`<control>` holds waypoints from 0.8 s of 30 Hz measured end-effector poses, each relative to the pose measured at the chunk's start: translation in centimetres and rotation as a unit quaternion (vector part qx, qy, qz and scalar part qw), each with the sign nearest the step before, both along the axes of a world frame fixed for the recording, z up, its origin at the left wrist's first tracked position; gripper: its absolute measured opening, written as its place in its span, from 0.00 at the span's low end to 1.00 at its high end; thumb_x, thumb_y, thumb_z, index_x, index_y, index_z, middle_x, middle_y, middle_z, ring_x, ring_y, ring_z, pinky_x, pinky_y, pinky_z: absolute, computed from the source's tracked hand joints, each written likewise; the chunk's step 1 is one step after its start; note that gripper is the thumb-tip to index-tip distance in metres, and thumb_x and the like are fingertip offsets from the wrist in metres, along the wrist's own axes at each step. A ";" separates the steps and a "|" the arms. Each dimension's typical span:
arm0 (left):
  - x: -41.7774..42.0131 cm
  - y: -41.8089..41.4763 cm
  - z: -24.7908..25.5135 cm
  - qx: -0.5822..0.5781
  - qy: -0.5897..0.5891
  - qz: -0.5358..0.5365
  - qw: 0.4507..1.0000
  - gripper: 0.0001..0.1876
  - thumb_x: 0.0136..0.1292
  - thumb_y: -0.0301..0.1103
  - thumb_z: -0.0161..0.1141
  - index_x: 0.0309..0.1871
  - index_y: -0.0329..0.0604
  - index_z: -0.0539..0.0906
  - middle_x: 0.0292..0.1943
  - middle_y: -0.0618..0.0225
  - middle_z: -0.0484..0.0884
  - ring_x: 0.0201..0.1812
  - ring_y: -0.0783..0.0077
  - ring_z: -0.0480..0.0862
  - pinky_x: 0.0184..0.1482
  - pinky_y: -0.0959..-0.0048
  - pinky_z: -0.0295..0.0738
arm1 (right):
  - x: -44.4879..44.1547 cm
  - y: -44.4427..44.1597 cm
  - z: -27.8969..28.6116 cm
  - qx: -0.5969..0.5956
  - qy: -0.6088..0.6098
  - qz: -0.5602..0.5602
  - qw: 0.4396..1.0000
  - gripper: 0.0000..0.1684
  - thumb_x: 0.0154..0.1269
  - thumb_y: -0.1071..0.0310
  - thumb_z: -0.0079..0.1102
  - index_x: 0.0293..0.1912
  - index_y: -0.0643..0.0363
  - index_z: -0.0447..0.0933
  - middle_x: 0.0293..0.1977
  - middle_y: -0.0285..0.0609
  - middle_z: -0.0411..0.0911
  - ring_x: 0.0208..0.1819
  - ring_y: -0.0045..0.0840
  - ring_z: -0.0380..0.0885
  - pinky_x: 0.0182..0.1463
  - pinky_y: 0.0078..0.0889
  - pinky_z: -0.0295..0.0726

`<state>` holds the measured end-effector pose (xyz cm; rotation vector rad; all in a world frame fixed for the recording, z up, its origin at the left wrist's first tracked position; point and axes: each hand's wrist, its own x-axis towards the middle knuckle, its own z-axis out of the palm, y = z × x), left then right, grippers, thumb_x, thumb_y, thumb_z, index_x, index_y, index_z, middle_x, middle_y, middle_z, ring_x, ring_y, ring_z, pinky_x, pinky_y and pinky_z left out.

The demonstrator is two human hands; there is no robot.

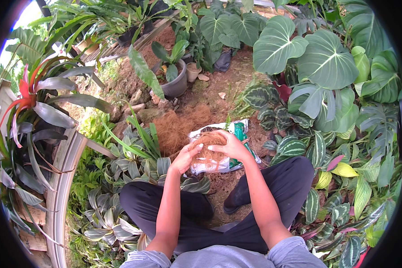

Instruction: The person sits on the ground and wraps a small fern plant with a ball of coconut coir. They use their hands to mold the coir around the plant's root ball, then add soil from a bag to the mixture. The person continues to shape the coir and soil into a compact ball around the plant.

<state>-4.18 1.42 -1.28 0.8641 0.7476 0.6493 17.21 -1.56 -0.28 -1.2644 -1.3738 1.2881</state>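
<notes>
Between my left hand [187, 156] and my right hand [230, 146] is a wad of brown coconut fibre [211, 140], cupped from both sides with the thumbs on its near face. The wad is over a white and green plastic bag [240, 129] lying on the soil. A small green fern frond stands up just beyond my right hand's fingers. A looser heap of the same fibre [177, 125] lies on the ground to the left of the bag. My fingertips on the far side are partly hidden in the fibre.
Beyond the heap stands a grey plastic pot [175, 85] with a leafy plant, beside a small clay-coloured pot [192, 72]. Stones [150, 115] lie at its left. Dense striped-leaf plants [293, 147] crowd the right, and a bromeliad [28, 97] overhangs a curved-looking rail [62, 184] at left.
</notes>
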 end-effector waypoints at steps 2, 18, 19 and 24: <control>-0.4 0.4 -1.0 -0.024 -0.024 0.045 0.998 0.21 0.74 0.32 0.54 0.67 0.36 0.70 0.57 0.62 0.79 0.55 0.69 0.81 0.57 0.67 0.81 | 0.8 0.6 -1.7 0.009 0.005 -0.003 1.000 0.39 0.58 0.63 0.74 0.64 0.66 0.68 0.59 0.44 0.75 0.60 0.25 0.74 0.63 0.31 0.73; 1.2 0.2 -3.5 0.021 -0.104 0.172 0.979 0.24 0.63 0.31 0.63 0.62 0.40 0.73 0.55 0.62 0.81 0.55 0.65 0.81 0.58 0.62 0.77 | -0.4 0.6 -0.8 -0.065 0.038 -0.058 0.995 0.16 0.63 0.66 0.70 0.46 0.67 0.82 0.37 0.38 0.83 0.34 0.16 0.80 0.36 0.23 0.79; 1.6 0.1 -2.8 0.053 -0.064 0.176 0.981 0.24 0.62 0.29 0.64 0.62 0.40 0.73 0.54 0.63 0.81 0.55 0.66 0.82 0.57 0.64 0.79 | -0.4 0.6 -0.9 -0.032 0.019 -0.073 0.997 0.15 0.63 0.66 0.70 0.45 0.67 0.83 0.36 0.38 0.83 0.33 0.16 0.80 0.37 0.23 0.79; 2.1 0.1 -2.1 0.056 -0.031 0.206 0.976 0.22 0.59 0.24 0.69 0.57 0.38 0.78 0.49 0.66 0.84 0.47 0.72 0.84 0.52 0.71 0.80 | -0.8 1.2 -2.6 0.041 0.034 -0.108 0.993 0.15 0.65 0.64 0.69 0.43 0.67 0.83 0.36 0.38 0.84 0.36 0.15 0.79 0.42 0.21 0.80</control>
